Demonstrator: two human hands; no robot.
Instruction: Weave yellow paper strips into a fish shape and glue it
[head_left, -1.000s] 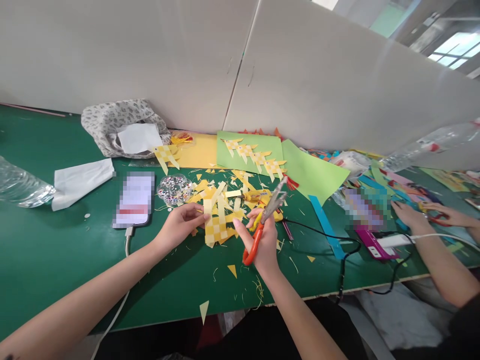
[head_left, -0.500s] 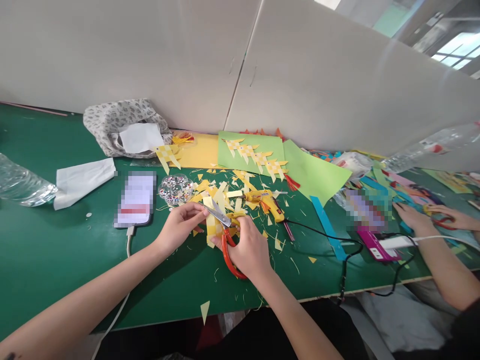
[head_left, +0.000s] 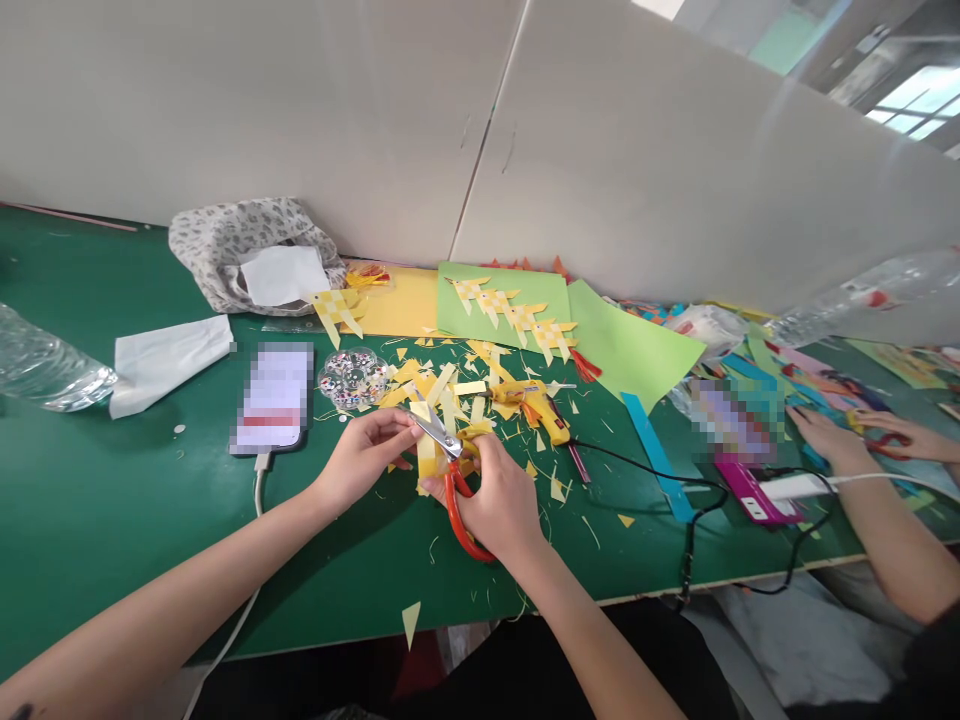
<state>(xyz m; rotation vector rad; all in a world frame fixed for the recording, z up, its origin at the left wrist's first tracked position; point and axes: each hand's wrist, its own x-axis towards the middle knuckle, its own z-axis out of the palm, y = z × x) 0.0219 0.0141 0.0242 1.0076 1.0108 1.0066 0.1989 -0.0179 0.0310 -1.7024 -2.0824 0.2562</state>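
Note:
My right hand (head_left: 499, 500) is wrapped around the orange handles of a pair of scissors (head_left: 436, 432), whose metal blades point up and left. Yellow and pale checked paper (head_left: 426, 465) lies beneath the blades, against my right fingertips. The thumb and fingers of my left hand (head_left: 367, 455) are pinched together at the blade tips; what they grip is hidden. Yellow paper scraps (head_left: 450, 395) are heaped just behind the hands. Beside them rests a yellow glue gun (head_left: 541, 408). Folded yellow checked paper fish (head_left: 510, 312) lie on a green sheet (head_left: 555, 290).
A phone (head_left: 274, 400) on a cable and a round bead case (head_left: 352, 378) lie to the left. Behind is a patterned cloth bag (head_left: 217, 255). A blue strip (head_left: 656, 455), black cord (head_left: 694, 540) and magenta power strip (head_left: 757, 490) lie right, near another person's hands (head_left: 832, 440).
Both hands and the scissors stay nearly in place. The view has shifted very slightly.

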